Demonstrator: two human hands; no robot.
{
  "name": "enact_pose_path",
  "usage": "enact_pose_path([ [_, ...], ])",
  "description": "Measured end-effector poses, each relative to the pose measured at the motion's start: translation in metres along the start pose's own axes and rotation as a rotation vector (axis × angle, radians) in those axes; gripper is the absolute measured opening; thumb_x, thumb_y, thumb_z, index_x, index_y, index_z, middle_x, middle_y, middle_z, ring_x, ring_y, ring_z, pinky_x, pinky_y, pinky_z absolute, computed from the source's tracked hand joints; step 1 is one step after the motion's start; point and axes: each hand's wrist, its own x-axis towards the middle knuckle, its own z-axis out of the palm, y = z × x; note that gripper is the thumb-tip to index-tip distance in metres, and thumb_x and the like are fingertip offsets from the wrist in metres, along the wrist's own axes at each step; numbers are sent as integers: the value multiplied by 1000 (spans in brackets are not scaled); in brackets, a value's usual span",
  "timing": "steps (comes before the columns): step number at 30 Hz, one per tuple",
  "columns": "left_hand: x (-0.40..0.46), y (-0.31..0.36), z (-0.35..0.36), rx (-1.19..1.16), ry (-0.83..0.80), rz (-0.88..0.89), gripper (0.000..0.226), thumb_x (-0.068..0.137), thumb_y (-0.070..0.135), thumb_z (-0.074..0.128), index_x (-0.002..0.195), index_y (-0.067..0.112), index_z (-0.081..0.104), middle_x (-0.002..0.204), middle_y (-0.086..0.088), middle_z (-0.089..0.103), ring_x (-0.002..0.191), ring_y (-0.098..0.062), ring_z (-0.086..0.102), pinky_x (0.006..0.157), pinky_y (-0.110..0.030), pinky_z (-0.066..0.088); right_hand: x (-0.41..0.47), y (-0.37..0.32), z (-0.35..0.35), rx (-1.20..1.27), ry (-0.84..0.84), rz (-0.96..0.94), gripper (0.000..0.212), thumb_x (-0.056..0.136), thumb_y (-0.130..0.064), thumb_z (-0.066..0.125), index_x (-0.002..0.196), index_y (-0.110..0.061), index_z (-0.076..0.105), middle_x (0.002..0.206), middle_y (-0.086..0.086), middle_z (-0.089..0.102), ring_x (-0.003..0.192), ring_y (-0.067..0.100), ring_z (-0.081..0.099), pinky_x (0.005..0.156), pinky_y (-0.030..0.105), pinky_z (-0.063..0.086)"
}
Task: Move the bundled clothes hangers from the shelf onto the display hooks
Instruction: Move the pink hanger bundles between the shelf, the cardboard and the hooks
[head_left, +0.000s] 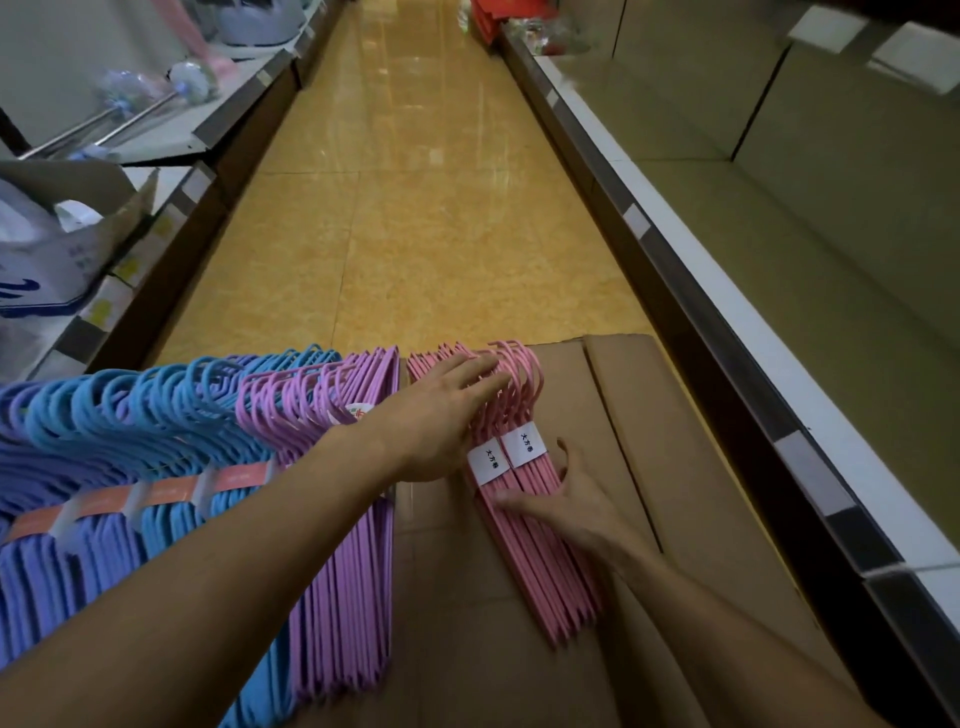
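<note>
Hands meet over two bundles of pink plastic clothes hangers (540, 525), each bound by a white paper band (524, 444) printed with dark characters, lying side by side on a flattened brown cardboard sheet (691, 467) in the lower centre of the frame. The left hand (441, 410) reaches in from the lower left, its fingers straight and spread, resting flat on the hooked ends of the pink hangers near the far edge of the cardboard. The right hand (566, 501) comes in from the lower right, fingers loosely spread and laid against the bundles' straight bars just below the paper bands, thumb raised beside them; neither hand's grip closes round the hangers.

Just left of the pink bundles, under the left forearm, lies a stack of purple plastic hangers (353, 571), and beyond it, filling the lower left, rows of blue plastic hangers (130, 410) banded with orange-and-white paper strips (171, 491).

A glossy yellow tiled floor (415, 182) runs up the middle of the frame as an aisle. Along the right side stretches a pale shop shelf (779, 270) with a white and dark front edge. On the left, another shelf (171, 130) carries an open cardboard box (104, 208) with white bags and, further up, long-handled cleaning tools (130, 114).
</note>
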Motion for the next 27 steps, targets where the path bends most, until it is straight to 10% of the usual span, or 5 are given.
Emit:
enact_pose_path([
  [11, -5, 1, -4, -62, 15, 10, 77, 94, 19, 53, 159, 22, 11, 166, 3, 1, 152, -20, -2, 123, -36, 10, 5, -29, 64, -396, 324, 34, 131, 69, -68, 73, 150, -33, -23, 153, 12, 21, 135, 35, 33, 104, 50, 34],
  [27, -19, -3, 6, -909, 522, -316, 53, 92, 18, 62, 143, 24, 49, 142, 9, 45, 118, 5, 44, 100, -14, 28, 9, -25, 42, 43, 391, -115, 82, 68, -62, 73, 137, -51, 29, 131, -12, 56, 115, 20, 59, 94, 49, 51],
])
